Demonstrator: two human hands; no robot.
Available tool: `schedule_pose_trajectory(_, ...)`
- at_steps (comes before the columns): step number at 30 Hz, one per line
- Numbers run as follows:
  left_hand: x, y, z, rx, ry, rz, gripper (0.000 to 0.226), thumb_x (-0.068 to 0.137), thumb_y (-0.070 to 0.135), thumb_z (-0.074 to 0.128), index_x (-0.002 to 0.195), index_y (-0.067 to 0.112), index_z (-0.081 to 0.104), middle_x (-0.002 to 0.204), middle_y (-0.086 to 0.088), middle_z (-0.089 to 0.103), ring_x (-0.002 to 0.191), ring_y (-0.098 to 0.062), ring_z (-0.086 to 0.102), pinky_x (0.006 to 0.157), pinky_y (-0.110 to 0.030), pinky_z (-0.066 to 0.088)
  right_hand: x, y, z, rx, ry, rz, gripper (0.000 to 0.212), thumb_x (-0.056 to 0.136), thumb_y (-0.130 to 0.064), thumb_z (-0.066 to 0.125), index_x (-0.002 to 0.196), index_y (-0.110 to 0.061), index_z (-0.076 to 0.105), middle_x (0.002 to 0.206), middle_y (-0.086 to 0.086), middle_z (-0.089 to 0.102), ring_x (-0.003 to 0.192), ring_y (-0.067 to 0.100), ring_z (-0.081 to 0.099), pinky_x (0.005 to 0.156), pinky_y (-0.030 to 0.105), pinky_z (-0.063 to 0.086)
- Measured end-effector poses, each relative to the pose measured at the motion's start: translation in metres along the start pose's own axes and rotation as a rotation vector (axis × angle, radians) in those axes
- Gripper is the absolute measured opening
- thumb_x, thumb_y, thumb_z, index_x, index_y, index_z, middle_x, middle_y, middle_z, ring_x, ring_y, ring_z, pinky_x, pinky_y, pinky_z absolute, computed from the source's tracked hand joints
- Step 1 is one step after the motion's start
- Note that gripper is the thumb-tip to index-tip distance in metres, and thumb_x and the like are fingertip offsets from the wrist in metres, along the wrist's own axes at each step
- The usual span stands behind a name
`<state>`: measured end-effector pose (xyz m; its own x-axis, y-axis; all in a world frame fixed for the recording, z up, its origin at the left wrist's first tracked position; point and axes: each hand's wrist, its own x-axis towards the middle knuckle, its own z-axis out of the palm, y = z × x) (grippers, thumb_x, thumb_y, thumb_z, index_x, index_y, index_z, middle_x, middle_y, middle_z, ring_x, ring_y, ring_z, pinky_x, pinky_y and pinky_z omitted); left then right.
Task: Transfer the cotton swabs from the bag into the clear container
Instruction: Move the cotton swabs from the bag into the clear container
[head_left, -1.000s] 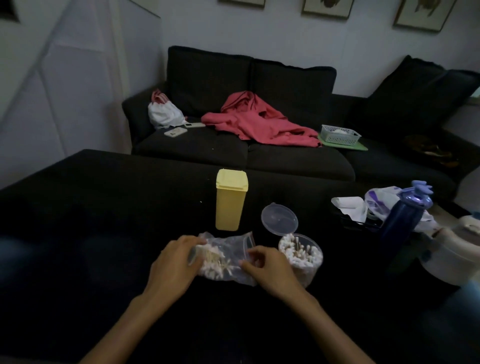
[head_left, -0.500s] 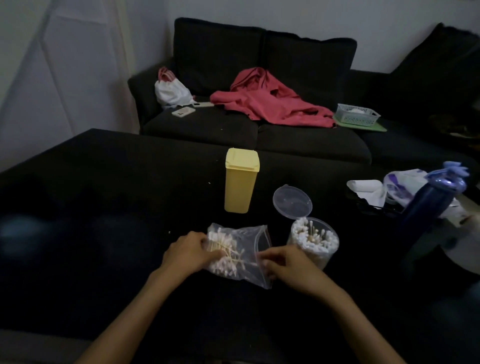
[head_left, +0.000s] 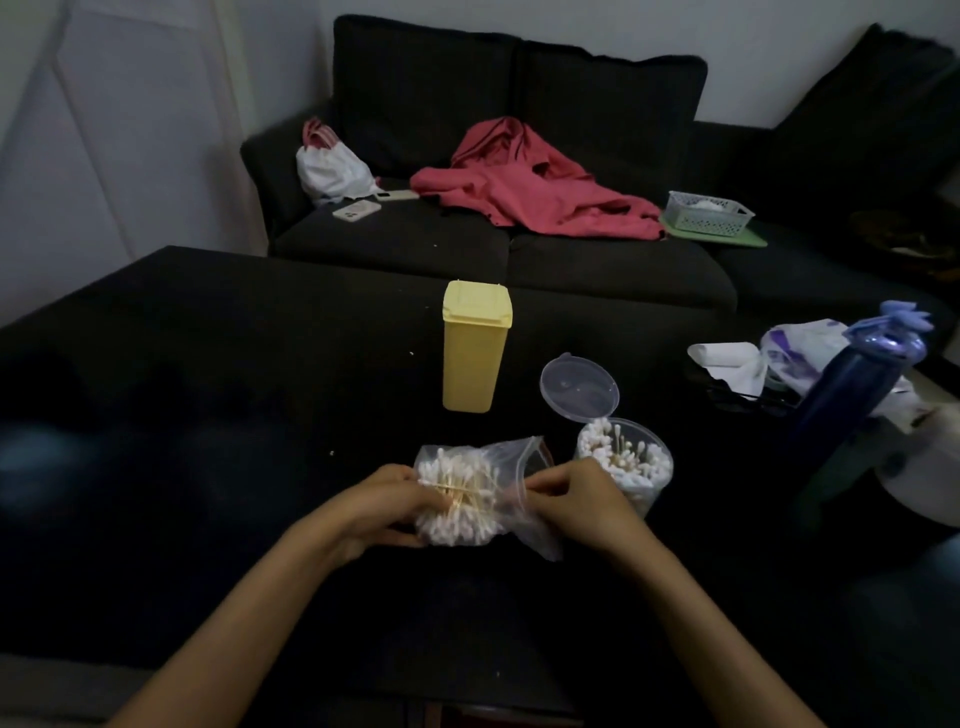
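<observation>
Gripping the bag (head_left: 483, 493) at lower centre, left hand (head_left: 387, 506) curled round its swab bundle, right hand (head_left: 576, 501) apparently pinching the mouth; widen it toward the adjacent, well-filled clear container (head_left: 631, 470) before tipping.

One head-worn view looks forward and down, close over the dim tabletop (head_left: 208, 364), sofa (head_left: 519, 249) perhaps at 12 o'clock.

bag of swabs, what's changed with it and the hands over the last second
Little: both hands kept hold of the bag, the left hand round the swab bundle, the right hand pinching its open end. The clear container, its lid, and the yellow box stayed put; mostly the camera shifted.
</observation>
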<state>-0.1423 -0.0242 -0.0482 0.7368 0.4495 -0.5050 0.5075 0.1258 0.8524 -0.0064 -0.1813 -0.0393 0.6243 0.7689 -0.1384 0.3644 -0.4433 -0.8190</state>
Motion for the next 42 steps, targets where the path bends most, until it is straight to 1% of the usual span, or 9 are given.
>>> schedule_pose_trajectory(6, -0.002, 0.004, 0.002, -0.163, -0.029, 0.003, 0.015, 0.089, 0.011, 0.061, 0.104, 0.010, 0.064, 0.101, -0.010, 0.072, 0.092, -0.017, 0.068, 0.072, -0.029, 0.056, -0.010, -0.007, -0.019, 0.043, -0.260, 0.154, 0.031, 0.078, -0.007, 0.073, 0.108, -0.014, 0.066, 0.084, -0.002, 0.070, 0.070, 0.003, 0.065, 0.058, 0.012, 0.050)
schedule_pose_trajectory(14, -0.005, 0.007, 0.004, -0.226, -0.026, 0.019, 0.024, 0.089, 0.013, 0.062, 0.112, 0.007, 0.062, 0.108, -0.012, 0.070, 0.099, -0.021, 0.067, 0.078, -0.032, 0.056, -0.012, -0.013, -0.018, 0.319, -0.008, 0.014, 0.017, 0.079, -0.004, 0.070, 0.088, -0.019, 0.072, 0.081, -0.002, 0.073, 0.069, 0.000, 0.068, 0.064, 0.010, 0.052)
schedule_pose_trajectory(20, -0.005, 0.009, 0.012, -0.314, -0.064, 0.009, 0.025, 0.089, 0.014, 0.061, 0.114, 0.008, 0.061, 0.109, -0.011, 0.070, 0.099, -0.021, 0.067, 0.080, -0.033, 0.056, -0.006, -0.016, -0.003, 0.580, 0.147, 0.067, 0.020, 0.083, 0.000, 0.066, 0.101, -0.009, 0.070, 0.088, 0.004, 0.074, 0.078, 0.010, 0.071, 0.066, 0.018, 0.057)
schedule_pose_trajectory(25, -0.002, 0.009, 0.010, -0.329, 0.000, 0.043, 0.026, 0.089, 0.010, 0.061, 0.115, 0.010, 0.061, 0.107, -0.009, 0.070, 0.099, -0.019, 0.066, 0.083, -0.034, 0.054, -0.010, -0.020, -0.008, 0.440, 0.378, -0.126, 0.021, 0.080, -0.006, 0.070, 0.098, -0.016, 0.071, 0.081, -0.004, 0.073, 0.074, 0.005, 0.070, 0.068, 0.015, 0.055)
schedule_pose_trajectory(29, -0.003, 0.010, 0.012, -0.284, -0.007, 0.063, 0.022, 0.088, 0.010, 0.061, 0.110, 0.013, 0.062, 0.106, -0.007, 0.070, 0.098, -0.016, 0.066, 0.082, -0.032, 0.054, -0.012, -0.015, -0.011, 0.268, 0.353, -0.145, 0.020, 0.080, -0.009, 0.071, 0.099, -0.014, 0.072, 0.080, -0.006, 0.072, 0.073, 0.004, 0.069, 0.072, 0.017, 0.056)
schedule_pose_trajectory(31, -0.004, 0.010, 0.015, -0.264, -0.061, 0.059, 0.022, 0.088, 0.011, 0.062, 0.109, 0.016, 0.062, 0.103, -0.004, 0.072, 0.096, -0.014, 0.068, 0.078, -0.030, 0.055, -0.011, -0.012, -0.008, 0.109, 0.363, -0.160, 0.011, 0.081, -0.013, 0.071, 0.083, -0.023, 0.075, 0.069, -0.009, 0.070, 0.067, 0.005, 0.068, 0.065, 0.018, 0.055)
schedule_pose_trajectory(34, -0.007, 0.010, 0.018, -0.284, -0.121, 0.067, 0.027, 0.087, 0.008, 0.062, 0.113, 0.017, 0.061, 0.102, -0.002, 0.073, 0.093, -0.012, 0.070, 0.073, -0.027, 0.056, -0.005, -0.006, -0.003, -0.121, 0.464, -0.217, 0.027, 0.082, -0.021, 0.071, 0.056, -0.027, 0.068, 0.050, -0.004, 0.062, 0.051, 0.012, 0.059, 0.052, 0.029, 0.048)
schedule_pose_trajectory(39, -0.009, 0.009, 0.022, -0.255, -0.103, 0.076, 0.035, 0.084, 0.001, 0.062, 0.117, 0.014, 0.059, 0.108, -0.006, 0.071, 0.098, -0.015, 0.068, 0.071, -0.025, 0.057, -0.003, -0.004, 0.000, -0.331, 0.352, -0.108, 0.046, 0.085, -0.036, 0.066, 0.050, -0.007, 0.062, 0.046, 0.006, 0.056, 0.044, 0.014, 0.048, 0.048, 0.030, 0.041)
schedule_pose_trajectory(42, -0.009, 0.007, 0.024, -0.227, -0.111, 0.086, 0.036, 0.084, 0.010, 0.067, 0.117, 0.020, 0.059, 0.106, -0.001, 0.072, 0.097, -0.012, 0.069, 0.072, -0.025, 0.055, -0.002, -0.004, -0.001, -0.237, 0.256, -0.085, 0.035, 0.085, -0.028, 0.067, 0.060, -0.004, 0.069, 0.055, 0.009, 0.065, 0.055, 0.021, 0.063, 0.058, 0.036, 0.053)
